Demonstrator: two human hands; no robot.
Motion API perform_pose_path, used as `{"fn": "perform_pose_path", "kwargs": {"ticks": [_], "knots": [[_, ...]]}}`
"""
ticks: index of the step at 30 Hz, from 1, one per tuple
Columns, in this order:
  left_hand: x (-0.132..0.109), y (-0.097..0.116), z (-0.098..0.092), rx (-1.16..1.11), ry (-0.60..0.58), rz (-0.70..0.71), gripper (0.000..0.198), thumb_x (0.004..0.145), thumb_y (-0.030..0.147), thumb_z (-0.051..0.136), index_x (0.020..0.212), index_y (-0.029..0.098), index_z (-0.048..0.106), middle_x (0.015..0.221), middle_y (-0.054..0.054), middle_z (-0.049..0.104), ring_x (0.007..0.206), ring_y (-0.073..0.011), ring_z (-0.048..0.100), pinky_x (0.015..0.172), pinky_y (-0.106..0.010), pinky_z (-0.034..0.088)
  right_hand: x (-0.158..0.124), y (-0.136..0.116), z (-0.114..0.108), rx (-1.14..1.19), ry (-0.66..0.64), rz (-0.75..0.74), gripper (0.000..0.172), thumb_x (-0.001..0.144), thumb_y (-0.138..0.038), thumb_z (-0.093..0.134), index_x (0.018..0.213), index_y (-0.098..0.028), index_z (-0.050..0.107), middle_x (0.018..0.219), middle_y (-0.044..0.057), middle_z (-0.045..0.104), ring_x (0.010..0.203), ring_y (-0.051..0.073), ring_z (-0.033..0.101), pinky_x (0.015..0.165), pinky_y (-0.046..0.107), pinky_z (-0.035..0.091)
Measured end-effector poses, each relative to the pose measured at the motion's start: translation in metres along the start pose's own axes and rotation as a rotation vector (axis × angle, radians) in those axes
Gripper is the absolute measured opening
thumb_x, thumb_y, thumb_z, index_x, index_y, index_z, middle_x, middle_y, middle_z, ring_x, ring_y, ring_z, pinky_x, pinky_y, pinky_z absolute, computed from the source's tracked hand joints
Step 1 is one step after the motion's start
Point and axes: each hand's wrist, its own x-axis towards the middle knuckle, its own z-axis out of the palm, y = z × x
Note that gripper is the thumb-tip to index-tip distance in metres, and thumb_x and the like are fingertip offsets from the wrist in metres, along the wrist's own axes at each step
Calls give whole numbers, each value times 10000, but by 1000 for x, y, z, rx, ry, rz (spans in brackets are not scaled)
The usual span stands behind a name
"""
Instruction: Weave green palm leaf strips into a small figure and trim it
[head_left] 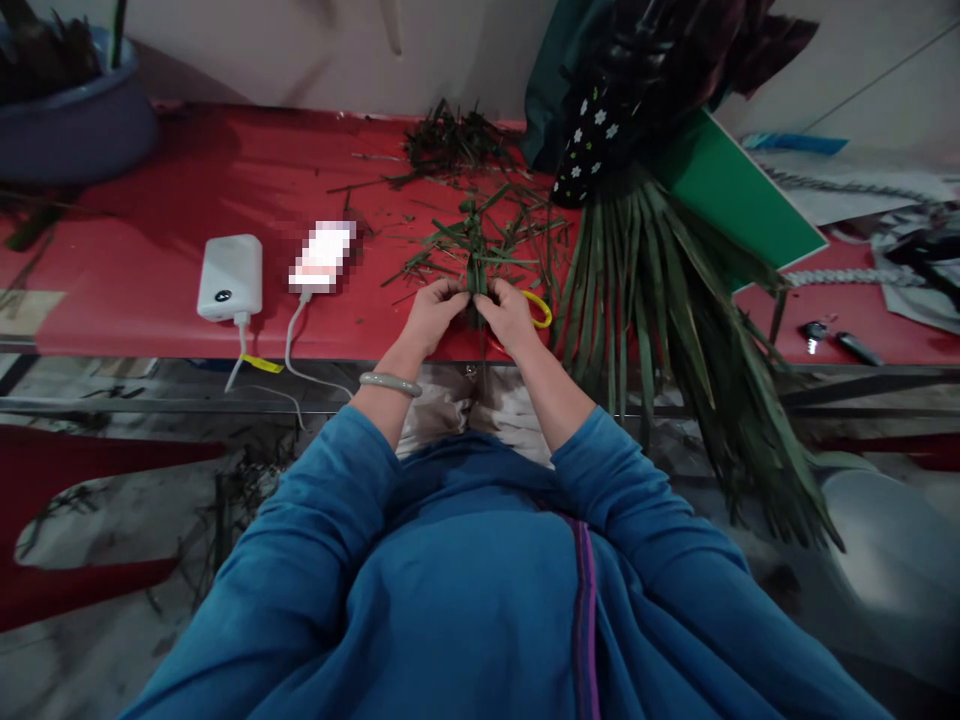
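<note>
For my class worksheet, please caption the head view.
Left hand and right hand pinch green leaf strips at a red table, beside a fanned leaf.

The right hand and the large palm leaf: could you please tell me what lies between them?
In the head view, a yellow loop lies between the right hand and the large palm leaf.

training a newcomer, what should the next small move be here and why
Perhaps the right hand should gently tug the green leaf piece snug while the left hand steadies it: both hands pinch its near end from either side, and a thin strand shows just below them.
</note>
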Motion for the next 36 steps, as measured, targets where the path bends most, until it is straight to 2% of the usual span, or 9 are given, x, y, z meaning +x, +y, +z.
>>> {"fn": "perform_pose_path", "kwargs": {"ticks": [8,21,36], "knots": [[0,-1,0,41,-4,10,73,613,190,584,641,136,544,569,39,507,541,-50,448,542,-189,367,-1,-1,0,28,-16,23,186,683,-318,463,743,-159,539,667,-16,547,632,132,480,616,265,387],[0,3,0,10,-33,-96,79,584,185,574,637,140,537,553,35,511,496,-59,452,522,-207,383,0,-1,-1,-2,-32,29,143,686,-297,472,710,-170,531,646,-18,544,627,137,478,610,268,381],[-2,2,0,57,-98,-53,86,599,181,580,645,143,517,569,40,496,517,-55,456,523,-196,372,2,6,1,70,-2,37,173,698,-328,474,755,-171,522,678,-19,541,643,134,475,624,273,384]]}}
